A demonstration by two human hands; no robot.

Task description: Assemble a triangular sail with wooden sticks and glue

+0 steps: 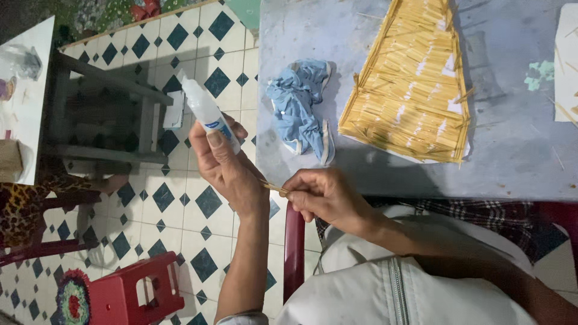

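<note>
we see left hand closed around glue bottle | right hand pinching thin stick | risk: squeezing hard could drip glue onto fingers, floor

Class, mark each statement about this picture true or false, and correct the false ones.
1. The left hand grips a white squeeze bottle. True.
2. The right hand holds a pair of scissors. False: it pinches a thin wooden stick.
3. A crumpled blue cloth lies on the grey table beside the panel of yellow sticks. True.
4. The plastic stool on the tiled floor is green. False: it is red.
5. The panel of yellow sticks is held up in both hands. False: it lies flat on the table, apart from both hands.
</note>
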